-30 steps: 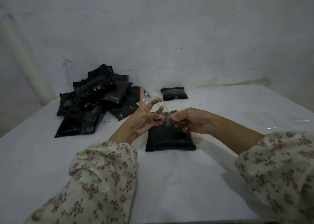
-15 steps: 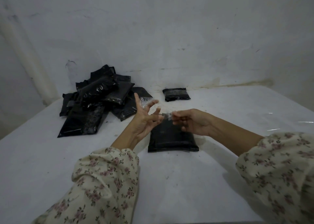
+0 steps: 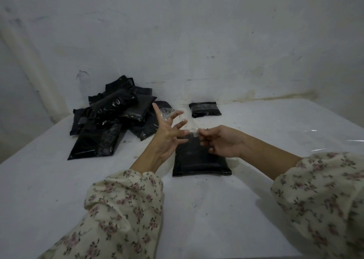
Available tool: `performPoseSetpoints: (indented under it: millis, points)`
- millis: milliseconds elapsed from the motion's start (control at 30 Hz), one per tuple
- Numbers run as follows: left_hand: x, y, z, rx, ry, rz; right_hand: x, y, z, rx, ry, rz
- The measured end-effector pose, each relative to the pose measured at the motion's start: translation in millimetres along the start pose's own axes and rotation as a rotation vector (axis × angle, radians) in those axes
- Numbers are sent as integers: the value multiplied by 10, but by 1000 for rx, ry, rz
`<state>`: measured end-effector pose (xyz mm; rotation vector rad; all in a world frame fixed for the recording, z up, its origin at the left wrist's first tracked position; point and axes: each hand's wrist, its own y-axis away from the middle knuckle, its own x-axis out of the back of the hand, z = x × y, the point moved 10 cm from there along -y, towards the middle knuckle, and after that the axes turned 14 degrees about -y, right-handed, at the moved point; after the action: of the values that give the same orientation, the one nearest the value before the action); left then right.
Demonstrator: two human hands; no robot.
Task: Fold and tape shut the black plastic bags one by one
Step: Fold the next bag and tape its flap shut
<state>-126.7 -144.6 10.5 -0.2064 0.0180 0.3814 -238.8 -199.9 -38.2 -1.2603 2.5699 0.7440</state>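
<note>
Under inspection: folded black plastic bag (image 3: 201, 160), flat on white table (image 3: 197, 209), beneath my hands. My left hand (image 3: 167, 134): fingers splayed wide, gripping nothing. My right hand (image 3: 220, 140): pinches short clear tape strip (image 3: 194, 131) above bag. Heap of black bags (image 3: 112, 119) left of it, small taped black packet (image 3: 204, 109) beyond it.
</note>
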Motion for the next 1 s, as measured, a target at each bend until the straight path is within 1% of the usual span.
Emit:
performPoseSetpoints:
  millis: [67,200,333,433,500,600,700,800,867,967,1000]
  points:
    - [-3,16,-16,-13,32,3,-62,-11,7,-1,-21,-48]
    - [-1,29,-47,-11,92,30,-46,-30,42,-11,-73,-33]
    - [-5,35,-51,-6,57,25,-30,-51,86,-29,-101,-32]
    - [0,41,-48,-1,14,14,20,-65,103,-27,-83,9]
    - [1,42,-60,9,-17,-4,55,-67,78,-5,-7,43]
    - [19,45,-107,35,-45,-40,85,-45,-42,45,242,91]
    - [20,66,-146,44,-56,-95,83,17,-186,54,464,95]
    - [23,85,-172,40,-48,-116,48,88,-292,31,586,84]
    - [36,84,-174,33,-42,-104,-5,99,-281,10,489,47]
    - [59,74,-156,24,-28,-80,-62,58,-212,24,154,-10]
    - [62,75,-151,26,-35,-73,-77,47,-186,45,86,-27]
